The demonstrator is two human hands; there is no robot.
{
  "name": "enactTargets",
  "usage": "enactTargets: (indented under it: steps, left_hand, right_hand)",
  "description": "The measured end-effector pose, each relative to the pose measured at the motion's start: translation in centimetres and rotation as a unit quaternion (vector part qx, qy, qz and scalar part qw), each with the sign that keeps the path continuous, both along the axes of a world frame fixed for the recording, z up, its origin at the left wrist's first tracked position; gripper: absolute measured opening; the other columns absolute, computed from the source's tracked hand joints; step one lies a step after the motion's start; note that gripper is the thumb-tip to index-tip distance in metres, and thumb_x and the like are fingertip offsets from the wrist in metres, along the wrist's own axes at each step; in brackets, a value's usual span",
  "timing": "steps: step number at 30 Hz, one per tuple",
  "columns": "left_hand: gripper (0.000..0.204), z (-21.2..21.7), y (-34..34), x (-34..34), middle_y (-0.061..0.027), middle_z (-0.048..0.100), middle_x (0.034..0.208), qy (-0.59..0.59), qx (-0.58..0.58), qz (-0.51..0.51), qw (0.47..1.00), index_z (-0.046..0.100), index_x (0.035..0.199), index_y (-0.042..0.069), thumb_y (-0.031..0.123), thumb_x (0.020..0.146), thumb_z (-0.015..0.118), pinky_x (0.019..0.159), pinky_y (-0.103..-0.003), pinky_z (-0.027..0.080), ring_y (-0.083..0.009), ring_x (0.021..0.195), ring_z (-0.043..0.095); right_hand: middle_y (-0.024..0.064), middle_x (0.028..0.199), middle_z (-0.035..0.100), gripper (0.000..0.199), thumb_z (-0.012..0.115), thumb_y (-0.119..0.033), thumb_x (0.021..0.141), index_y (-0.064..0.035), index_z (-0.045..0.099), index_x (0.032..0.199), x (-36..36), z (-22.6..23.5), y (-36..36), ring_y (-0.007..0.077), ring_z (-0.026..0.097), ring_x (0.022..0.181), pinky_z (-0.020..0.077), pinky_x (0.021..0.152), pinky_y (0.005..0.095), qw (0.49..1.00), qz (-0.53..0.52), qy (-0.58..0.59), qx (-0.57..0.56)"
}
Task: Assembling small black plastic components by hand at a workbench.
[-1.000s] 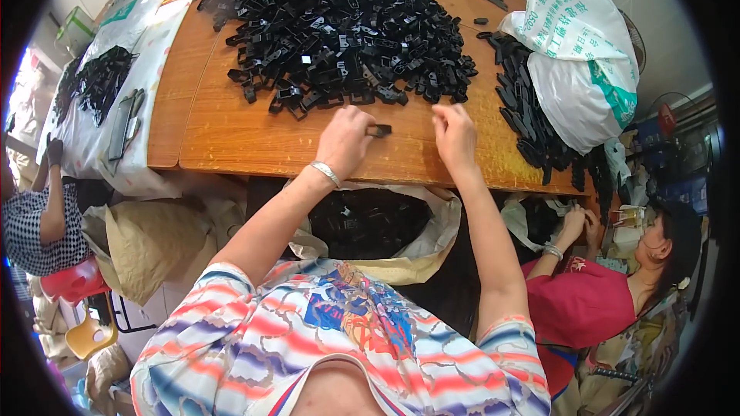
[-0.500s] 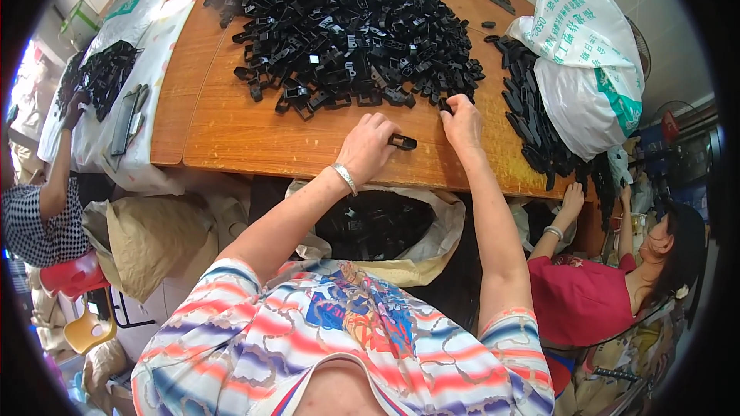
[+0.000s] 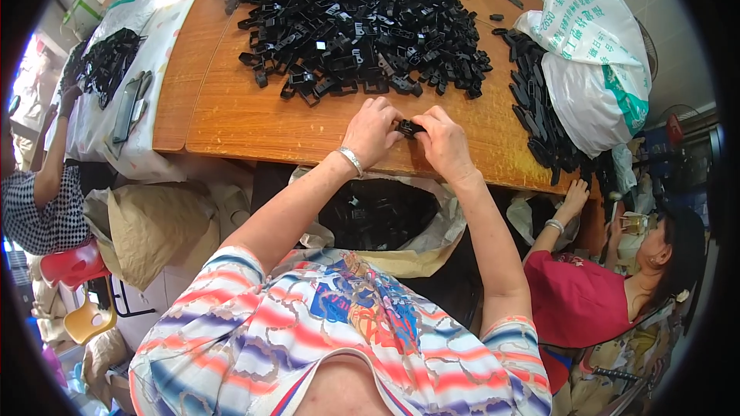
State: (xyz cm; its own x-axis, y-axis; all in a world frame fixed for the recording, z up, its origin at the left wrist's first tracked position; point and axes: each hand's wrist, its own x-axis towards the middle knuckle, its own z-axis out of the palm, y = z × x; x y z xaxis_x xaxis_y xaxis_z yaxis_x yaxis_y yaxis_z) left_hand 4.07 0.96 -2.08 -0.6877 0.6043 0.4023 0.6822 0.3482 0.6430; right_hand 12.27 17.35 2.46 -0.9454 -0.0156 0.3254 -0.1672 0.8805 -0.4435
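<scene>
Together, both hands (image 3: 410,135) pinch a black clip (image 3: 409,128) (mostly hidden) — shape unclear.

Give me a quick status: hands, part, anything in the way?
Left hand and right hand together pinch one small black part. Held over table edge. Black parts pile beyond, apart.

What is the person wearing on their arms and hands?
Both forearms are bare, and there are no gloves on the left hand or the right hand. A thin silver bracelet circles the left wrist. Short sleeves of a top with wavy red, blue, orange and white stripes cover only the upper arms.
</scene>
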Motion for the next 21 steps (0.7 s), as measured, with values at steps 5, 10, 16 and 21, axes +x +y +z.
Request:
enactTargets:
  steps: [5,10,16,21]
  left_hand:
    - [0.024,0.5,-0.1,-0.1,-0.0114,0.059,0.101,-0.022,-0.019,-0.003,1.0,0.067,0.096,0.003,0.01,0.075,0.076,0.091,-0.039,0.047,-0.0309,0.103,0.054]
    - [0.024,0.3,0.0,-0.3,-0.0108,0.058,0.1,-0.004,-0.011,-0.005,1.0,0.066,0.096,0.004,0.01,0.076,0.075,0.088,-0.039,0.047,-0.0317,0.101,0.054]
    - [0.023,0.6,0.1,-0.4,-0.0114,0.059,0.1,-0.008,-0.026,-0.017,1.0,0.066,0.097,0.004,0.012,0.077,0.075,0.089,-0.039,0.047,-0.0316,0.102,0.054]
    - [0.025,1.4,0.2,-2.5,-0.0136,0.062,0.102,-0.019,-0.044,-0.067,0.997,0.064,0.108,0.005,0.018,0.086,0.067,0.086,-0.042,0.05,-0.0334,0.096,0.06]
  right_hand:
    - [0.0111,0.097,0.06,0.025,0.069,0.002,0.078,-0.0058,0.067,0.102,0.5,-0.4,-0.3,0.0345,0.064,0.086,0.0523,0.072,0.0421,0.999,0.0,0.052,-0.017]
    - [0.0109,0.095,0.059,0.025,0.067,0.0,0.08,-0.0051,0.067,0.104,0.5,-0.2,-0.6,0.0336,0.063,0.086,0.0527,0.072,0.0414,1.0,0.0,0.018,0.001]
    - [0.0125,0.097,0.058,0.027,0.061,-0.005,0.085,-0.0049,0.066,0.111,0.9,-1.1,-1.0,0.0319,0.058,0.098,0.0534,0.076,0.0411,0.992,0.007,0.031,0.118]
    - [0.0143,0.09,0.061,0.023,0.069,-0.011,0.082,-0.0081,0.07,0.105,3.9,-0.3,-2.0,0.0362,0.064,0.082,0.0529,0.072,0.0434,0.998,-0.035,-0.049,0.019]
